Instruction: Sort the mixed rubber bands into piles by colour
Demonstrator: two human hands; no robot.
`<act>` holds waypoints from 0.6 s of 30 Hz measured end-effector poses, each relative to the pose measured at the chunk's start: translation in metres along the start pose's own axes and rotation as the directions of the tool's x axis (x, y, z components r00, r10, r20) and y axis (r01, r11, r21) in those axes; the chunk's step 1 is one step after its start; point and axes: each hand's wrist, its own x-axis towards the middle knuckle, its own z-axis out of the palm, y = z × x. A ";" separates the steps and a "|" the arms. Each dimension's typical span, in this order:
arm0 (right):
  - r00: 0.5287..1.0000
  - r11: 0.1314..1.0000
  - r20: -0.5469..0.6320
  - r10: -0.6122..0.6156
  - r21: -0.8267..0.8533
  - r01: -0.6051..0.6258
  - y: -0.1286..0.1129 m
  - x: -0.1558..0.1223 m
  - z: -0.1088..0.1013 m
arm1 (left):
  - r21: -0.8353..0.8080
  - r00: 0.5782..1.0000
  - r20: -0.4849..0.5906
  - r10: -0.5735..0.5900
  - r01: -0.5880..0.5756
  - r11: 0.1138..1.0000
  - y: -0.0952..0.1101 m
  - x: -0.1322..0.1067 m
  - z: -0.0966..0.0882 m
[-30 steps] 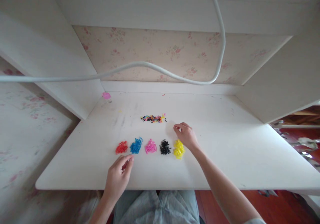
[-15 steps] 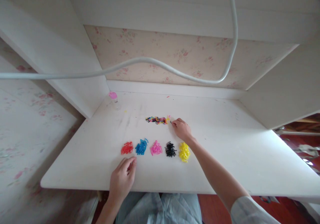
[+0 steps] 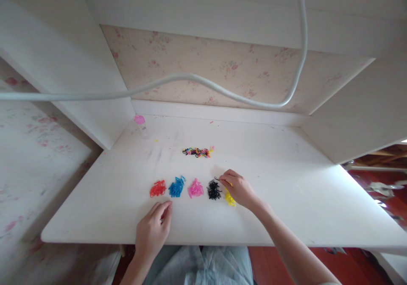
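Observation:
My right hand pinches a small black rubber band at the upper edge of the black band pile. Beneath that hand, the yellow pile is partly covered. To the left lie a pink pile, a blue pile and a red pile, all in one row. My left hand rests on the desk below the red and blue piles, fingers curled together; whether anything is inside cannot be seen. Farther back sits a mixed strip of many-coloured bands.
A small clear container with a pink top stands at the back left of the white desk. A stray yellow bit and a pink bit lie farther back. A white cable crosses the upper view.
My right hand has come nearer, from beside the mixed strip to the black pile, with a black band in its fingertips. The left hand stays nearly still; the view shifted slightly.

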 end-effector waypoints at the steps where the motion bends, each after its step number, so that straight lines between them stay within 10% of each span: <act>1: 1.000 1.000 0.010 -0.012 -0.021 0.012 -0.002 0.001 0.000 | 0.004 1.000 0.001 0.002 -0.002 1.000 0.000 0.000 0.000; 9: 0.999 0.989 0.045 -0.028 -0.146 0.035 -0.002 0.006 -0.001 | -0.006 1.000 0.026 -0.016 0.016 1.000 0.000 -0.003 0.000; 18: 0.916 0.962 -0.296 0.272 0.117 -0.248 0.043 -0.025 -0.007 | -0.132 0.994 0.112 0.012 0.003 0.991 0.027 0.028 -0.013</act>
